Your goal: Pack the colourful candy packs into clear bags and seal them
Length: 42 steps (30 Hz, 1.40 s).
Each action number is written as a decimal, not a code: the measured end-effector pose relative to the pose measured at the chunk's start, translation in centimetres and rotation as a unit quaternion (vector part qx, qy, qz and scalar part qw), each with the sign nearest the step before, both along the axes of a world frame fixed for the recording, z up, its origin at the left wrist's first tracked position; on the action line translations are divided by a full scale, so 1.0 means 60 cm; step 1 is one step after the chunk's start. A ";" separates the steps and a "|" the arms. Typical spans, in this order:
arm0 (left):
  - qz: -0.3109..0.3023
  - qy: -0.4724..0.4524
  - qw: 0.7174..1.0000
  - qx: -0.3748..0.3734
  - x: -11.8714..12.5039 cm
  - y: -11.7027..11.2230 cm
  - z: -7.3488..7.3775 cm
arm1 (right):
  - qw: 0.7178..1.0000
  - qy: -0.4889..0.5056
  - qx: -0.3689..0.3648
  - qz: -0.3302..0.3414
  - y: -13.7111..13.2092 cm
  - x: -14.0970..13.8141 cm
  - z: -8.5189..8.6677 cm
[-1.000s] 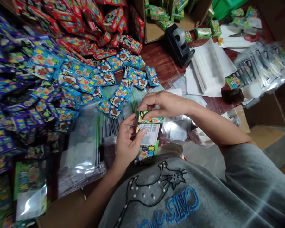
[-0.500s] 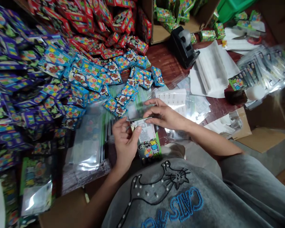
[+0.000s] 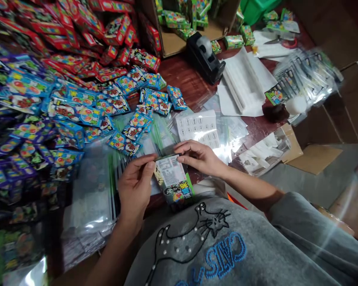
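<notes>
Both hands hold one small green packet (image 3: 173, 178) with a white barcode label, just above my lap. My left hand (image 3: 135, 186) pinches its left top corner with thumb and fingers. My right hand (image 3: 198, 157) pinches its right top edge. The packet's printed lower end points toward my grey shirt. Under the hands lie clear zip bags (image 3: 92, 198) and a white sticker sheet (image 3: 198, 127) on the wooden table (image 3: 191, 79).
Heaps of small boxes cover the left: blue ones (image 3: 122, 103), red ones (image 3: 86, 35), purple ones (image 3: 6, 147). A black tape dispenser (image 3: 204, 55), an open cardboard box (image 3: 179, 28), white paper stacks (image 3: 244, 83) and bagged packets (image 3: 304, 79) lie beyond and right.
The packet has been lowered and turned slightly, its top now closed between both hands. My right hand moved from above the packet to its right top edge. The view shifted right.
</notes>
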<state>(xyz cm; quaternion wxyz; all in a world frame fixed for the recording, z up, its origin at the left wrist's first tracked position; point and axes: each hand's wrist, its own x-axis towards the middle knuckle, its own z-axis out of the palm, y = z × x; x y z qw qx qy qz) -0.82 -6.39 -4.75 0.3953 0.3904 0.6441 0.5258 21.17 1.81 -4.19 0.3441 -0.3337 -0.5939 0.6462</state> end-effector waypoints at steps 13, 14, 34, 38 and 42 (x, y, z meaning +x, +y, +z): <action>-0.108 0.025 0.990 -0.084 -0.006 0.054 0.067 | 0.993 -0.056 -0.102 0.025 0.042 0.012 0.050; -0.111 0.029 0.990 -0.087 -0.007 0.061 0.070 | 0.990 -0.052 -0.128 0.027 0.046 0.012 0.051; -0.273 0.085 0.957 -0.039 0.020 0.143 0.007 | 0.751 -0.447 0.478 0.089 0.217 0.026 0.044; -0.308 0.103 0.945 -0.022 0.028 0.155 0.013 | 0.734 -0.455 0.493 0.109 0.216 0.024 0.033; -0.317 0.104 0.942 -0.031 0.038 0.165 0.008 | 0.747 -0.433 0.487 0.132 0.199 0.031 0.027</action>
